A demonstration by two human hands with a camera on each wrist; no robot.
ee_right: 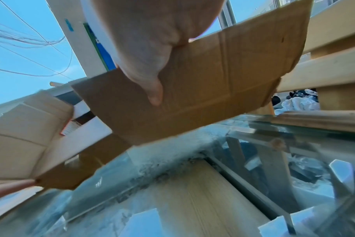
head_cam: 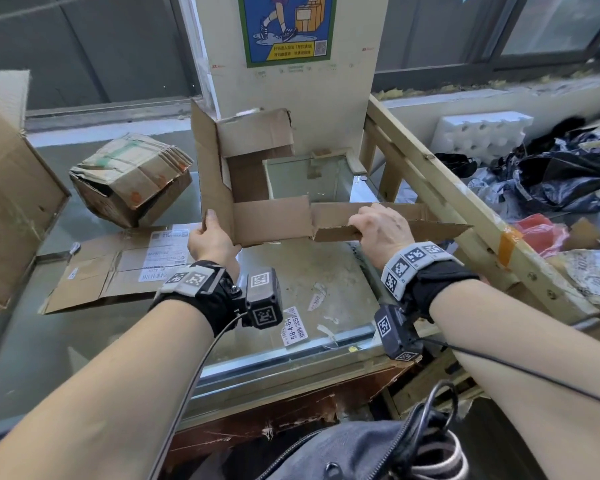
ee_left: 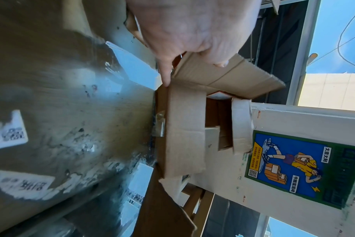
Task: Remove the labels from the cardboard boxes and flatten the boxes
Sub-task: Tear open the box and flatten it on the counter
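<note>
Held up over the glass counter [head_cam: 329,271] — left hand [head_cam: 212,237] pinching the opened cardboard box [head_cam: 271,220] at its corner fold, right hand [head_cam: 381,226] clamped on a flap edge — light, stiff, probably best gripped along creases.

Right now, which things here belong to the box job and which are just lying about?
Job:
- opened box, gripped by left hand and right hand
- flattened box with labels
- crumpled box

Lying about:
- foam tray
- black bags
- poster

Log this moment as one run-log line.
step: flattening | left hand: grips opened box | right hand: grips its flap | box: above glass counter
</note>
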